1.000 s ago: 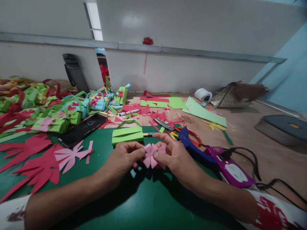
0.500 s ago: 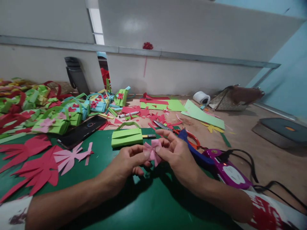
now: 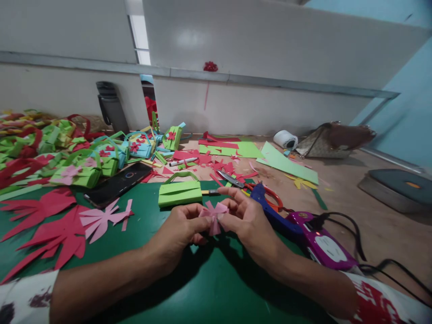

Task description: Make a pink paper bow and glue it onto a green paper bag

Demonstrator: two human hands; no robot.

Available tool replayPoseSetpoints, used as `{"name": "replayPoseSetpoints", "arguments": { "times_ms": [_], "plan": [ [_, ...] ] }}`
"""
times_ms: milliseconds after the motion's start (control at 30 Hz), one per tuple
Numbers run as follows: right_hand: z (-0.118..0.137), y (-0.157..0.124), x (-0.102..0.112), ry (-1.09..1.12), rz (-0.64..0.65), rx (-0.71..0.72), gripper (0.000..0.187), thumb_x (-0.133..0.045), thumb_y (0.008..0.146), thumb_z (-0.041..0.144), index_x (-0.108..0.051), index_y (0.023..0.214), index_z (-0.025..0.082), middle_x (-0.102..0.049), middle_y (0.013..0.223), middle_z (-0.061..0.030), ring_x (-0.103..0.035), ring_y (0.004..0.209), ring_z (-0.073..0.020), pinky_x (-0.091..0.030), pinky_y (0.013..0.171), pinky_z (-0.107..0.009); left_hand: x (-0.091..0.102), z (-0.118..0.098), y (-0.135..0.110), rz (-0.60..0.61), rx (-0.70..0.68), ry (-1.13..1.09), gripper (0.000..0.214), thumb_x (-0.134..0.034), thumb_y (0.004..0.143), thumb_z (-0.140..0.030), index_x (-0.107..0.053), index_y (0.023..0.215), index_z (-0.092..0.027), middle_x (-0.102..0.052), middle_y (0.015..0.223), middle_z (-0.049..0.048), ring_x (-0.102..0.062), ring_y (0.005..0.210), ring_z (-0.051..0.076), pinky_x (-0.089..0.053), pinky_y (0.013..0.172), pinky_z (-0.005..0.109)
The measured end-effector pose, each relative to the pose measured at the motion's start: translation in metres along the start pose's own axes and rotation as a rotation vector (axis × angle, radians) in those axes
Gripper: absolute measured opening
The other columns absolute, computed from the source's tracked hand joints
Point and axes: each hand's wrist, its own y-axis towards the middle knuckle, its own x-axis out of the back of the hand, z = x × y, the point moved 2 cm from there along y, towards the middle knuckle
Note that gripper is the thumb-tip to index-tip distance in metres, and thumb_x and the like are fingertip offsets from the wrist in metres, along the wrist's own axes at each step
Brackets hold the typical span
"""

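Observation:
Both my hands meet over the green mat [image 3: 202, 288] and pinch a small pink paper flower [image 3: 213, 215]. My left hand [image 3: 180, 229] grips its left side with thumb and fingers. My right hand [image 3: 245, 220] holds its right side, fingers curled. Just beyond the flower lies a folded green paper basket [image 3: 180, 192] with a handle. A purple and blue glue gun [image 3: 303, 231] lies right of my right hand.
Pink [image 3: 103, 219] and red [image 3: 50, 225] paper cut-outs lie on the mat at left. A black phone [image 3: 118, 182], many paper baskets [image 3: 81, 166], scissors [image 3: 246, 184], a marker [image 3: 182, 161], paper scraps and green sheets [image 3: 286, 162] cover the table. A black cable [image 3: 371, 265] trails right.
The flat pink flower has been gathered and pinched together at its centre between my fingers. The hands stay in nearly the same place.

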Motion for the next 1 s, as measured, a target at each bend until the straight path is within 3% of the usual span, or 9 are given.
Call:
{"name": "replayPoseSetpoints", "arguments": {
  "times_ms": [167,400,667,767,833,933,1000],
  "plan": [
    [0.0,0.0,0.0,0.03,0.032,-0.057,0.044,-0.062,0.067,0.014,-0.049,0.109,0.017,-0.05,0.062,0.0092,-0.044,0.053,-0.0074,-0.035,0.049,-0.021,0.002,-0.001,0.0,0.018,-0.007,-0.046,0.02,-0.075,0.069,-0.026,-0.059,0.072,-0.015,-0.053,0.067,-0.0022,-0.05,0.058,0.007,-0.043,0.056,0.019],
    [-0.006,0.001,-0.001,0.155,0.021,-0.091,0.047,-0.066,0.069,0.016,-0.047,0.112,0.022,-0.057,0.071,0.0062,-0.059,0.067,-0.0146,-0.046,0.063,-0.029,0.002,0.002,-0.001,0.053,0.018,-0.05,0.037,-0.082,0.064,-0.028,-0.065,0.093,-0.012,-0.062,0.085,0.0052,-0.056,0.07,0.012,-0.043,0.058,0.02],
    [-0.006,0.0,-0.007,0.082,0.029,-0.097,0.046,-0.063,0.071,0.017,-0.045,0.113,0.019,-0.053,0.068,0.0069,-0.056,0.063,-0.0135,-0.045,0.061,-0.028,0.001,0.004,-0.002,0.017,-0.026,-0.089,0.03,-0.08,0.067,-0.031,-0.066,0.085,-0.012,-0.059,0.075,0.001,-0.05,0.062,0.008,-0.04,0.056,0.019],
    [-0.006,0.001,-0.007,0.011,0.069,-0.084,0.05,-0.064,0.074,0.023,-0.043,0.119,0.018,-0.056,0.071,0.0049,-0.057,0.065,-0.0137,-0.046,0.063,-0.029,0.002,0.004,-0.002,0.003,-0.03,-0.106,0.03,-0.08,0.066,-0.031,-0.065,0.084,-0.011,-0.058,0.075,0.0012,-0.05,0.062,0.008,-0.041,0.057,0.019],
    [-0.003,0.001,0.0,-0.075,0.088,-0.037,0.057,-0.064,0.077,0.029,-0.039,0.127,0.017,-0.062,0.085,-0.0007,-0.06,0.077,-0.016,-0.048,0.071,-0.031,0.004,0.003,-0.002,0.0,-0.025,-0.115,0.029,-0.079,0.066,-0.029,-0.064,0.083,-0.012,-0.057,0.073,0.0004,-0.05,0.06,0.007,-0.041,0.055,0.018],
    [0.004,-0.005,0.025,-0.333,0.022,0.108,0.055,-0.059,0.084,0.037,-0.038,0.132,0.02,-0.061,0.109,-0.008,-0.06,0.099,-0.0208,-0.049,0.082,-0.035,0.008,-0.001,-0.001,-0.014,-0.012,-0.113,0.026,-0.078,0.067,-0.026,-0.063,0.082,-0.012,-0.057,0.072,-0.0001,-0.048,0.056,0.006,-0.038,0.049,0.015],
    [0.008,-0.012,0.049,-0.645,-0.089,0.216,0.049,-0.055,0.088,0.037,-0.041,0.132,0.023,-0.063,0.108,-0.008,-0.062,0.096,-0.0226,-0.05,0.08,-0.038,0.011,-0.004,-0.001,-0.028,0.004,-0.101,0.023,-0.076,0.068,-0.025,-0.063,0.082,-0.012,-0.058,0.071,0.0007,-0.05,0.055,0.007,-0.039,0.046,0.015]
  ]
}}
